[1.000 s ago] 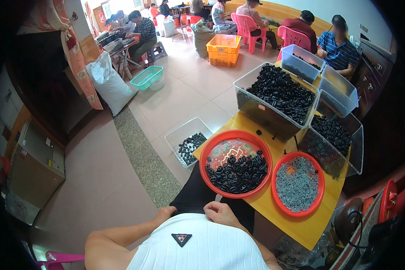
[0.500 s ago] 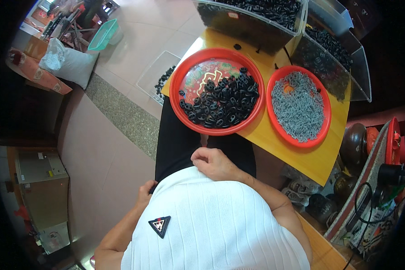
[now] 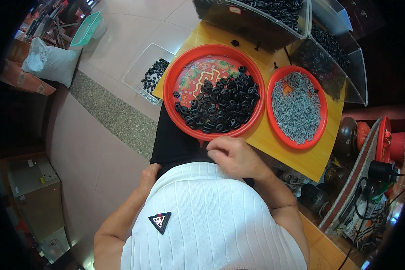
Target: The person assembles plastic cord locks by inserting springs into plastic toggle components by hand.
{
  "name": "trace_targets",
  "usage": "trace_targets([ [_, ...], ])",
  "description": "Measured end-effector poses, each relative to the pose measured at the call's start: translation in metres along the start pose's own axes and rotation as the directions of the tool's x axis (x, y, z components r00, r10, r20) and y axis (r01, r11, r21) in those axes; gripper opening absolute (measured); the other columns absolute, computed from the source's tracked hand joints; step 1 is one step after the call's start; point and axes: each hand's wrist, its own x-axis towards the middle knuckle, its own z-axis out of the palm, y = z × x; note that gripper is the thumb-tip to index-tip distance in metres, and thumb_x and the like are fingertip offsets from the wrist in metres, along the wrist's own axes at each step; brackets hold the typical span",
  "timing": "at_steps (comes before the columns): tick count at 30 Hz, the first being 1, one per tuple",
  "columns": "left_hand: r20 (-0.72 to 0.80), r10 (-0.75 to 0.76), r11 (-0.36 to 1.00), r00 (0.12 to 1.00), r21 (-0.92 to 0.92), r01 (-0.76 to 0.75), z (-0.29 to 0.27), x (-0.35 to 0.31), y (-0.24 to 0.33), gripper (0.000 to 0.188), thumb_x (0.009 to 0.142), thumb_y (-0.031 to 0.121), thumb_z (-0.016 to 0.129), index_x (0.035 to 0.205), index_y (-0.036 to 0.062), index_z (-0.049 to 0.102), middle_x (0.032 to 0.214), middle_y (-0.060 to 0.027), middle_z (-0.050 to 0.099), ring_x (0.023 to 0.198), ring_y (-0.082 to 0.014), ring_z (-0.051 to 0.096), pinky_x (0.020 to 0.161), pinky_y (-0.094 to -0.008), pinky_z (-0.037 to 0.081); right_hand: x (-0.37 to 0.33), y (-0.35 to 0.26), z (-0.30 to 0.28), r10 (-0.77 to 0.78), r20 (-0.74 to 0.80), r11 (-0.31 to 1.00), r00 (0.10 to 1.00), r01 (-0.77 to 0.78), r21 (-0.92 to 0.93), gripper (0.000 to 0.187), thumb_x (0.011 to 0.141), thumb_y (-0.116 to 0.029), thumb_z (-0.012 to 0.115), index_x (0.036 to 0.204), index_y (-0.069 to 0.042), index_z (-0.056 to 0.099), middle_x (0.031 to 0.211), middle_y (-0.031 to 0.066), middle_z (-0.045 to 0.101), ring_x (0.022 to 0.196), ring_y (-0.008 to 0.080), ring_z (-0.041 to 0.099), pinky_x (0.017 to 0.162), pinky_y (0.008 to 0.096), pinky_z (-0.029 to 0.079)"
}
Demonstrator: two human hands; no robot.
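My right hand (image 3: pixel 231 153) is above my lap, just below the near rim of a round red tray (image 3: pixel 170 108). Its fingers are curled in, and whatever they might hold is hidden. Small black two-holed plastic pieces (image 3: pixel 220 105) cover the near and right part of that tray; its patterned bottom shows at the far left. My left hand (image 3: pixel 149 174) rests low against my black-trousered left thigh, its fingers mostly out of sight. To the right, a smaller red oval tray (image 3: pixel 273 118) holds many small grey screw-like pieces (image 3: pixel 297 110).
Both trays rest on a yellow board (image 3: pixel 312 162). Clear bins of black parts, one a large bin (image 3: pixel 256 33), stand at its far side. A shallow clear box (image 3: pixel 132 74) with black pieces sits on the floor at left, beyond it a white sack (image 3: pixel 58 63). Jars and cables crowd the right.
My right hand has risen from my shirt hem toward the red tray's near rim, moving slightly right. My left hand stays by the thigh. The view has shifted a little.
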Motion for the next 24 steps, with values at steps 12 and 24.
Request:
trace_targets([
  [12, 0.342, -0.112, 0.946, 0.933, -0.251, 0.205, -0.054, 0.012, 0.027, 0.038, 0.063, 0.005, 0.065, 0.097, -0.0056, 0.052, 0.079, -0.0207, 0.058, 0.071, -0.0285, 0.058, 0.062, -0.0337, 0.045, 0.105, 0.006, -0.088, -0.327, -0.094, 0.607, 0.941, 0.133, -0.783, 0.01, 0.071, -0.002, 0.058, 0.081, -0.001, 0.059, 0.079, 0.0124, 0.059, 0.076, 0.0301, 0.055, 0.069, 0.0353, 0.044],
  [24, -0.224, 0.326, 0.94, 0.919, -0.024, -0.339, -0.113, 0.112, 0.054, 0.033, 0.059, -0.01, 0.051, 0.091, -0.0021, 0.051, 0.085, -0.0149, 0.052, 0.08, -0.0295, 0.053, 0.068, -0.0331, 0.044, 0.127, 0.021, -0.076, -0.134, 0.043, 0.469, 0.99, 0.101, -0.877, 0.029, 0.07, 0.001, 0.051, 0.099, -0.002, 0.056, 0.08, 0.0145, 0.054, 0.08, 0.0304, 0.05, 0.073, 0.0368, 0.043],
])
